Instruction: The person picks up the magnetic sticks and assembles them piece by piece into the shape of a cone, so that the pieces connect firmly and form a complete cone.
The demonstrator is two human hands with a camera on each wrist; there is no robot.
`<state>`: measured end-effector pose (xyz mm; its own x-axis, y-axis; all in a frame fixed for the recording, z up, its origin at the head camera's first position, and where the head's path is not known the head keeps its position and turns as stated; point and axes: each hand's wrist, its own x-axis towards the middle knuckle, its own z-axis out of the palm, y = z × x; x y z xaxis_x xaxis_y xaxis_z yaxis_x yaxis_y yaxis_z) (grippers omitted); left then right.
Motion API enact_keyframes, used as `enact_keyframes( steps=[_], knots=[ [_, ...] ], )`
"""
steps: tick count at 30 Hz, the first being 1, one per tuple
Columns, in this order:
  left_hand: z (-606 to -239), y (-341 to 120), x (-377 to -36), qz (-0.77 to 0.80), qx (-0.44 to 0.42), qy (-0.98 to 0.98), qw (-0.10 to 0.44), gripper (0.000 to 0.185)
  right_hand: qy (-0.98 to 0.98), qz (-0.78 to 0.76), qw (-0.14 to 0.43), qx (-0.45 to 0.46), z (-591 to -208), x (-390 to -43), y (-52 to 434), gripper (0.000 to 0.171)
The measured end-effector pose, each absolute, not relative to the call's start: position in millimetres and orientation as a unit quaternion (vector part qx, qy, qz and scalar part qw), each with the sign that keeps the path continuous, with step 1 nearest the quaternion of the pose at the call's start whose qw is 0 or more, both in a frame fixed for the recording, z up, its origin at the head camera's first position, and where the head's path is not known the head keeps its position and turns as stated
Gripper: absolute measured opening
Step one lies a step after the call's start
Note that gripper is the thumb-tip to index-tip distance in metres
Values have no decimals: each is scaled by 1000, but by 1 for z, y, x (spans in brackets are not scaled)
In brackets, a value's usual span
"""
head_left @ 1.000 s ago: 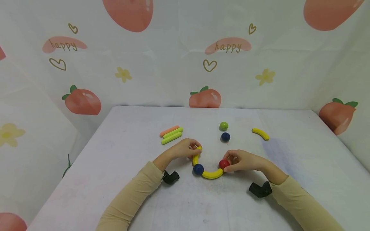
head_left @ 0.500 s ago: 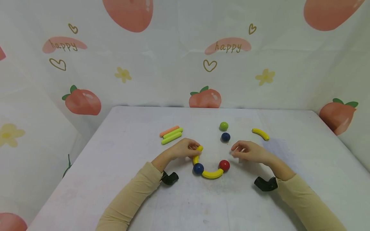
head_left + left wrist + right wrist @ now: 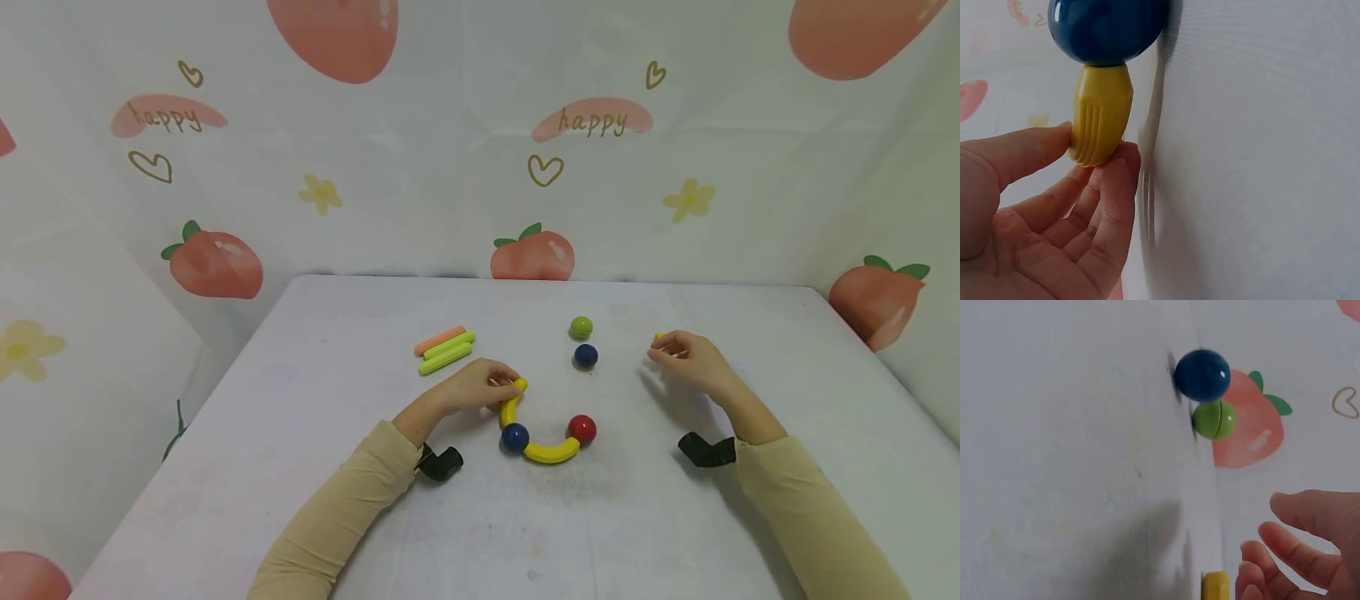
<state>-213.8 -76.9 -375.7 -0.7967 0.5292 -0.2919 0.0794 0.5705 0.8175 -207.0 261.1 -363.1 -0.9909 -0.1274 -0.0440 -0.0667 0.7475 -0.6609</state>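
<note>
Between thumb and fingers, my left hand point(image 3: 480, 385) pinches the free end of a curved yellow stick point(image 3: 1102, 112). The stick's other end meets a dark blue ball point(image 3: 515, 438). From that ball a second curved yellow stick point(image 3: 552, 452) runs to a red ball point(image 3: 582, 430), forming a U-shaped chain. At the right, my right hand point(image 3: 696, 365) hovers with nothing in it, fingers relaxed. Just beyond it is a loose curved yellow stick point(image 3: 1215, 586), mostly hidden by the hand in the head view.
A loose blue ball point(image 3: 586, 357) and a green ball point(image 3: 581, 327) lie beyond the chain. Farther left sit an orange straight stick point(image 3: 439, 341) and two lime-green straight sticks point(image 3: 446, 359). A printed cloth hangs behind the white table point(image 3: 360, 292).
My right hand has let go of the red ball and moved right and away to the loose yellow stick. My left hand keeps its pinch, the held stick shifting only slightly.
</note>
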Motion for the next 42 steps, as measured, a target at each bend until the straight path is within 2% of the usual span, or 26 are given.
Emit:
enact_keyframes(
  steps=[14, 31, 42],
  knots=[
    [-378, -78, -215, 419, 173, 854, 257, 34, 946, -324, -14, -1, -369, -219, 280, 40],
    [-377, -77, -214, 422, 172, 852, 259, 34, 946, -319, 57, 24, -369, -226, 287, 47],
    [-376, -78, -213, 422, 175, 851, 260, 34, 956, -287, 64, 14, -376, -234, 293, 42]
  ],
)
